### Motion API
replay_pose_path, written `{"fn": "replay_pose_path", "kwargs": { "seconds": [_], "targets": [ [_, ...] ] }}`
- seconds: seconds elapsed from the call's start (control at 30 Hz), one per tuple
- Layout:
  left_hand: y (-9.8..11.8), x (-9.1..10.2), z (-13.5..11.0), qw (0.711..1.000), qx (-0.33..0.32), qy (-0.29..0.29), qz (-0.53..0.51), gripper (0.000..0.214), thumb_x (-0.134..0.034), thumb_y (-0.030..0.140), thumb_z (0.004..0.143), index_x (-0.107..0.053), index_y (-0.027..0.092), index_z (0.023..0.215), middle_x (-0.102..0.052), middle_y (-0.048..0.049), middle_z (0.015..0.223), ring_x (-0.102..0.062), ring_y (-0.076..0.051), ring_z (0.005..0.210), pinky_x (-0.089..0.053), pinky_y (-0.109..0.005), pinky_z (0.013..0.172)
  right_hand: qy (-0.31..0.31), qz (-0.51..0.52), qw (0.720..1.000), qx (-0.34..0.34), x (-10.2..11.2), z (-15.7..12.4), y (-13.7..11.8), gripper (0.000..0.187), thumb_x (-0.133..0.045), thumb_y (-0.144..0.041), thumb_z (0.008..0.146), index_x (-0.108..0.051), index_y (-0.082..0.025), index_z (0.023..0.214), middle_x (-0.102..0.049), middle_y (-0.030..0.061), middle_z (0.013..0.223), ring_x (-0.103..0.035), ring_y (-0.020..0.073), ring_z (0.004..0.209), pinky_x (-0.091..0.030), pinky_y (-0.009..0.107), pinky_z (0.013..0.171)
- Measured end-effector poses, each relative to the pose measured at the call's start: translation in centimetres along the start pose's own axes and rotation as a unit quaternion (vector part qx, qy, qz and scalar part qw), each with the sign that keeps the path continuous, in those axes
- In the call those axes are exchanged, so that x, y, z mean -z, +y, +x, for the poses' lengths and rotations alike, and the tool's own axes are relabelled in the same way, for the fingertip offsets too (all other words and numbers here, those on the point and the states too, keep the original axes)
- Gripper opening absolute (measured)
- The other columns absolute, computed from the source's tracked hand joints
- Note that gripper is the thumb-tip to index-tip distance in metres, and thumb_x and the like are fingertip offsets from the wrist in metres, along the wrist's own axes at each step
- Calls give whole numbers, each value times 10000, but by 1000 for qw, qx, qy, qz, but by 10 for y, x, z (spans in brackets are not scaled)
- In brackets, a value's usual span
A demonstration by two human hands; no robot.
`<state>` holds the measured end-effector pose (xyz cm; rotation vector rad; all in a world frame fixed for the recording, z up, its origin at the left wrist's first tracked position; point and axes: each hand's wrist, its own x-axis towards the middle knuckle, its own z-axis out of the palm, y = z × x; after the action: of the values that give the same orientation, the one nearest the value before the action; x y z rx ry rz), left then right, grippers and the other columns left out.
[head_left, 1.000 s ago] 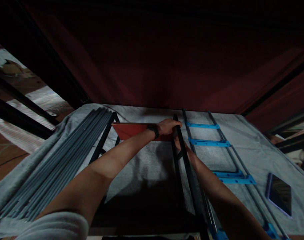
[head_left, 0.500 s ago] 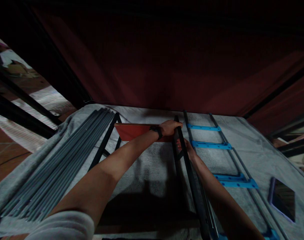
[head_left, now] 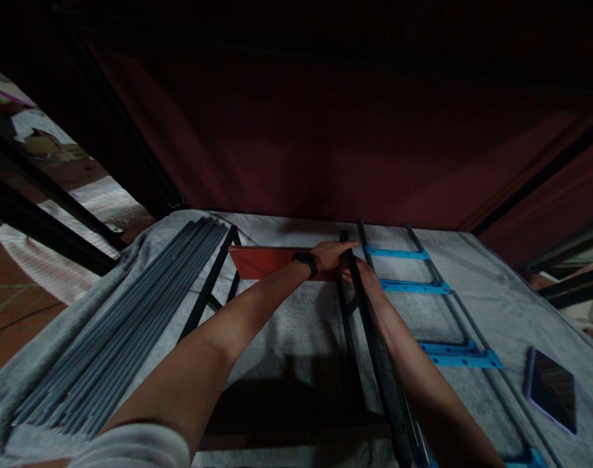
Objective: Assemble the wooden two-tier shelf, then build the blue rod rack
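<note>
A black metal frame (head_left: 377,354) with side bars at left and right lies in front of me, a reddish-brown board (head_left: 262,261) spanning its far end. My left hand (head_left: 327,254), with a dark watch at the wrist, is closed over the board's right end and the top of the right side bar. One finger sticks out past the bar. From the other side, my right hand (head_left: 364,275) reaches in just below it. Its fingers are curled behind the bar near the board's end, and the bar partly hides them. What they pinch, if anything, is hidden.
Several grey tubes (head_left: 131,325) lie bundled at left on the grey blanket (head_left: 491,292). At right is a ladder-like rack of grey tubes with blue crosspieces (head_left: 413,286). A phone (head_left: 550,390) lies farther right. Dark red fabric (head_left: 316,149) stands behind.
My right hand has moved slightly up along the bar, closer to my left hand. The left hand keeps its hold at the corner. The whole view has shifted a little.
</note>
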<state>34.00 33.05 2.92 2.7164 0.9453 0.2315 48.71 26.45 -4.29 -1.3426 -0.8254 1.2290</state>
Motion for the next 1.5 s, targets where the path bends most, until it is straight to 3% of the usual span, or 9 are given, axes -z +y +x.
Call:
{"fn": "replay_pose_path", "kwargs": {
  "seconds": [0.23, 0.37, 0.5, 0.6, 0.7, 0.83, 1.0, 1.3, 1.5],
  "targets": [
    [2, 11, -16, 1000, 11, 9, 12, 757, -629, 266, 882, -311, 209, 1566, -500, -155, 1501, -500, -286, 1357, -411, -432, 1092, 75, -75, 993, 56, 4, -12, -23, 537, -652, -464, 719, -648, -252, 1212, -726, 15, 1085, -675, 223, 1045, -536, 365, 942],
    [-3, 40, -49, 1000, -2, 28, -1, 627, -663, 224, 856, -492, 223, 1460, -482, -139, 1522, -445, -278, 1406, -381, -451, 1126, 71, -175, 976, 110, 9, -14, -23, 609, -637, -473, 733, -618, -242, 1295, -654, 74, 1310, -582, 268, 1245, -410, 444, 1111],
    [-34, 90, -117, 980, -17, 167, -110, 344, -570, 248, 922, -672, 207, 1249, -655, -78, 1336, -601, -206, 1233, -453, -320, 1052, 59, -249, 955, 148, 15, -15, -18, 681, -615, -539, 741, -577, -241, 1353, -550, 97, 1451, -506, 293, 1334, -358, 474, 1150],
    [-86, 107, -193, 921, 129, 329, -168, 319, -562, 366, 927, -708, 179, 1140, -739, -73, 1120, -681, -211, 1016, -520, -322, 934, 66, -296, 942, 146, 18, -21, -16, 737, -594, -588, 734, -564, -213, 1368, -506, 133, 1478, -485, 325, 1353, -382, 482, 1129],
    [-143, 84, -274, 842, 307, 408, -177, 328, -544, 358, 905, -692, 119, 1073, -745, -97, 991, -682, -215, 912, -539, -328, 861, 66, -321, 935, 134, 19, -29, -15, 749, -574, -605, 751, -544, -216, 1390, -475, 145, 1495, -491, 339, 1350, -417, 480, 1098],
    [-176, 17, -343, 841, 427, 288, -163, 210, -548, 247, 815, -715, 139, 883, -744, -86, 868, -693, -231, 828, -554, -360, 832, 64, -345, 928, 122, 19, -32, -11, 775, -582, -598, 769, -490, -228, 1443, -446, 149, 1519, -475, 351, 1372, -405, 484, 1114],
    [-168, -31, -352, 874, 419, 227, -94, 284, -567, 169, 800, -733, 218, 1025, -711, -76, 1120, -654, -225, 1088, -481, -327, 1016, 64, -351, 927, 114, 18, -38, -12, 784, -595, -607, 776, -482, -231, 1455, -448, 139, 1523, -472, 346, 1382, -373, 471, 1152],
    [-159, -23, -342, 927, 366, 71, 47, 452, -391, 36, 890, -595, 223, 1247, -682, -126, 1117, -597, -245, 1178, -435, -371, 1033, 78, -337, 929, 129, 14, -69, -23, 682, -476, -651, 859, -534, -244, 1403, -495, 79, 1510, -405, 287, 1441, -243, 428, 1242],
    [-150, -13, -347, 864, 478, 154, 11, 161, -515, 175, 884, -609, 189, 1013, -681, -114, 1054, -662, -255, 983, -492, -330, 822, 101, -307, 934, 150, 25, -86, -26, 690, -455, -657, 883, -485, -267, 1452, -474, 65, 1534, -431, 283, 1423, -268, 453, 1231]
  ]
}}
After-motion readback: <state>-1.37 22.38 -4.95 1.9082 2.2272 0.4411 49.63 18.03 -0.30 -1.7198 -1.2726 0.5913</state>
